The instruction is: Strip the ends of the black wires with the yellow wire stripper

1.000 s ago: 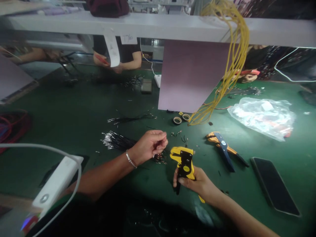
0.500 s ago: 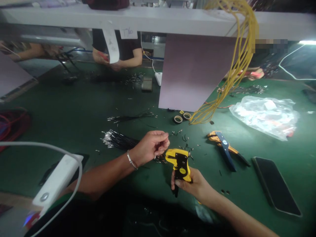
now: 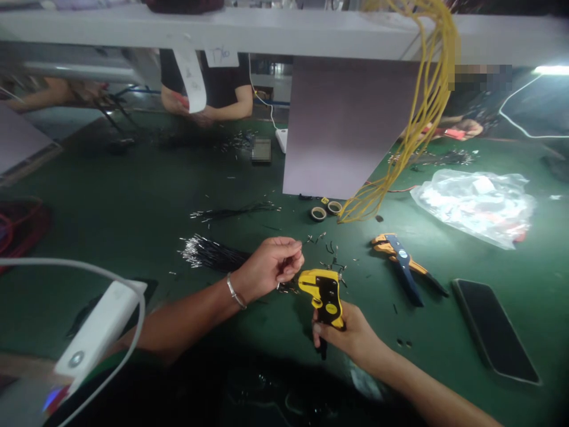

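Observation:
My right hand (image 3: 351, 332) is wrapped round the grip of a yellow and black wire stripper (image 3: 328, 293), its jaws facing left. Just above and left of those jaws, my left hand (image 3: 280, 261) is closed in a pinch, thumb against forefinger. Whatever the pinch holds is too small to make out. Behind the left wrist lies a bundle of black wires (image 3: 217, 254) with bright ends, partly covered by the hand. Small wire offcuts (image 3: 331, 249) are scattered beyond the stripper. A second wire stripper (image 3: 402, 261), blue and orange, lies to the right.
A phone (image 3: 495, 329) and a plastic bag (image 3: 475, 204) lie at right. Yellow cables (image 3: 427, 112) hang from the shelf (image 3: 267, 32) beside a panel (image 3: 342, 130). Tape rolls (image 3: 318, 214) sit below it. A white power strip (image 3: 100, 326) is at left. Other people work across the table.
The right hand's fingers and the stripper's lower handle have shifted slightly. The left hand keeps its pinch in nearly the same place. The whole view has moved a little.

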Motion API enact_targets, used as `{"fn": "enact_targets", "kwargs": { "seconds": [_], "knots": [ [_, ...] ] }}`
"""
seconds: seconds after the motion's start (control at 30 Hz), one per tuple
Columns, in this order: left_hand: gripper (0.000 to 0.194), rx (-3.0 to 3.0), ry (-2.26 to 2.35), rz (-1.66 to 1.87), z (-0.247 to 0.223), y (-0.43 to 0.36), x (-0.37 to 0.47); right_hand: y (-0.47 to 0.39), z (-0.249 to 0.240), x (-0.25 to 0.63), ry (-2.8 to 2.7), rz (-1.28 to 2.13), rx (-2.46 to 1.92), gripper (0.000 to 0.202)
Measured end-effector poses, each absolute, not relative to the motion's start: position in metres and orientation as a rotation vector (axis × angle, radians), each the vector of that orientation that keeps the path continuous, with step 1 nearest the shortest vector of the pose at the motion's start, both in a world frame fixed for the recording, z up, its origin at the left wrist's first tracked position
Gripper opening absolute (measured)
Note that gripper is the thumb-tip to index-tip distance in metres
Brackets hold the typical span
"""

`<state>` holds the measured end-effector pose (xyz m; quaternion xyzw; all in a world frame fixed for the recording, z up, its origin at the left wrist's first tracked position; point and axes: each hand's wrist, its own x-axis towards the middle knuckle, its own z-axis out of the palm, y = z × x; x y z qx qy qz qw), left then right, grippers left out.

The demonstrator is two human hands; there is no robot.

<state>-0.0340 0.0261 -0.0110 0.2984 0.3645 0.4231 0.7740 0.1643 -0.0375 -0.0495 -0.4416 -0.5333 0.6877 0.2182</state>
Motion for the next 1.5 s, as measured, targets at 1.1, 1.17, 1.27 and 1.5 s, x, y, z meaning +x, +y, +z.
{"fn": "enact_targets", "kwargs": {
  "seconds": [1.1, 1.17, 1.27, 1.5],
  "knots": [
    [0.029, 0.838, 1.054, 0.903, 0.008, 0.016, -0.031, -0.034, -0.043, 0.171, -1.327, 1.899, -1.285, 0.015],
    [0.029, 0.785, 1.001, 0.890, 0.005, 0.021, -0.034, -0.035, -0.043, 0.172, -1.311, 1.900, -1.279, 0.015],
    [0.028, 0.742, 0.988, 0.883, 0.003, 0.022, -0.033, -0.035, -0.045, 0.174, -1.299, 1.887, -1.281, 0.016],
    [0.029, 0.748, 1.020, 0.872, 0.002, 0.015, -0.027, -0.031, -0.050, 0.177, -1.493, 1.679, -1.373, 0.011]
  ]
}}
